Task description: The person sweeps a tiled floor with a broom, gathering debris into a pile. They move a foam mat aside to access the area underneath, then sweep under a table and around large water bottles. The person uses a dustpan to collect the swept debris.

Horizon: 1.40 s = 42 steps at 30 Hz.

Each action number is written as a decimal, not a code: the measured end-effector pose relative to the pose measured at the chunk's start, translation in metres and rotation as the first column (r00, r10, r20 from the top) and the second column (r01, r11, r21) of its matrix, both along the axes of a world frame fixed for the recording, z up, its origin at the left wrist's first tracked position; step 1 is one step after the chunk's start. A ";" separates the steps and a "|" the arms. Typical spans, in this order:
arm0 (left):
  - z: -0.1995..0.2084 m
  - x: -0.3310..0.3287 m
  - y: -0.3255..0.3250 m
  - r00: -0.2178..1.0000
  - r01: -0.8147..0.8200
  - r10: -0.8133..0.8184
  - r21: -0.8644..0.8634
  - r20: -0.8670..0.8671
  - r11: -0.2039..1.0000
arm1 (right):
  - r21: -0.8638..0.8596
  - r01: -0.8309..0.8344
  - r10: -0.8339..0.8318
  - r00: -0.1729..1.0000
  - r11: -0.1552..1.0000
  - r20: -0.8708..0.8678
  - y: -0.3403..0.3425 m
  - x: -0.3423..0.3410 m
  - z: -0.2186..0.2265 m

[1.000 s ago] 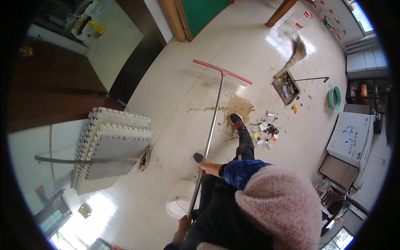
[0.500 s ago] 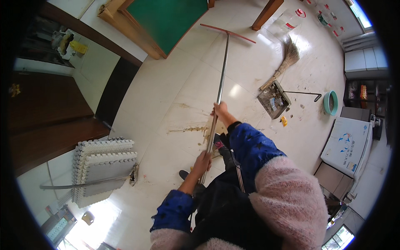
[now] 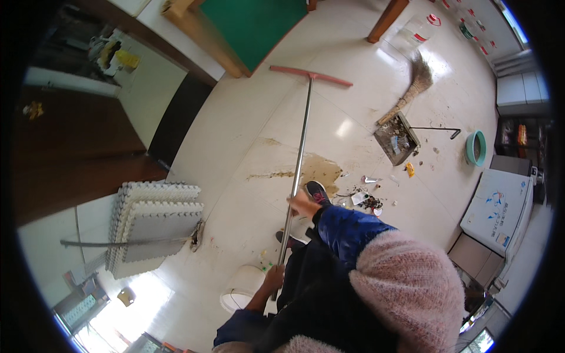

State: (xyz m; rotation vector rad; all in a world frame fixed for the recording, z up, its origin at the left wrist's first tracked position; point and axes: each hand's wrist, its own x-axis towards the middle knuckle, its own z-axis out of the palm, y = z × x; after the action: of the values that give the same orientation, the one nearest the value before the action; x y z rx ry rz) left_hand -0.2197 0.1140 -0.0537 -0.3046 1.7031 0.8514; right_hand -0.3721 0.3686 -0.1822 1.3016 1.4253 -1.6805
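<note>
A floor squeegee [image 3: 304, 126] with a long metal pole and a wide pink blade is held in both my hands. My right hand [image 3: 303, 204] wraps round the middle of the pole, above my shoe. Lower down, close to my body, my left hand [image 3: 273, 277] grips the pole near its end. The blade lies out ahead on the tiled floor, below the green panel. To the right of the pole spreads a brown puddle [image 3: 321, 172], with wet streaks running left of it. Small litter and dark debris [image 3: 372, 203] lie beside my right foot.
A dustpan [image 3: 395, 141] full of dirt, with a straw broom [image 3: 416, 82] touching it, lies to the right. Beyond are a teal basin [image 3: 475, 147] and a white chest appliance [image 3: 496, 206]. Stacked foam mats [image 3: 156, 226] stand left; a white bucket [image 3: 242, 286] sits near my left hand.
Both hands and the squeegee have drawn back toward my body, the blade coming nearer and slightly left. The bucket, the puddle and the debris by my foot now show more.
</note>
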 end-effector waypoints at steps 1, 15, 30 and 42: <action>-0.001 0.032 -0.032 0.997 0.042 -0.040 0.025 -0.068 0.999 | -0.017 -0.057 0.057 0.998 0.998 0.030 -0.026 0.022 0.006; 0.058 0.234 -0.143 0.935 -0.030 -0.073 -0.281 -0.347 0.959 | -0.566 0.091 -0.011 0.990 0.819 0.143 -0.193 0.165 -0.048; 0.014 0.159 -0.007 0.789 -0.574 0.603 -0.208 0.115 0.792 | 0.026 -0.739 0.739 0.670 0.673 -0.069 -0.100 0.067 -0.082; 0.112 0.398 -0.120 0.936 -0.348 0.328 -0.184 -0.132 0.919 | 0.132 -0.914 0.733 0.216 0.385 -0.645 -0.181 0.303 -0.012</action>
State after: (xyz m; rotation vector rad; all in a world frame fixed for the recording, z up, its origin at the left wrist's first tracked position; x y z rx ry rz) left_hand 0.1784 -0.0058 0.0585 -0.7256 1.8648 0.9540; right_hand -0.0688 0.1875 -0.1946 -0.3844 1.6666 -1.3828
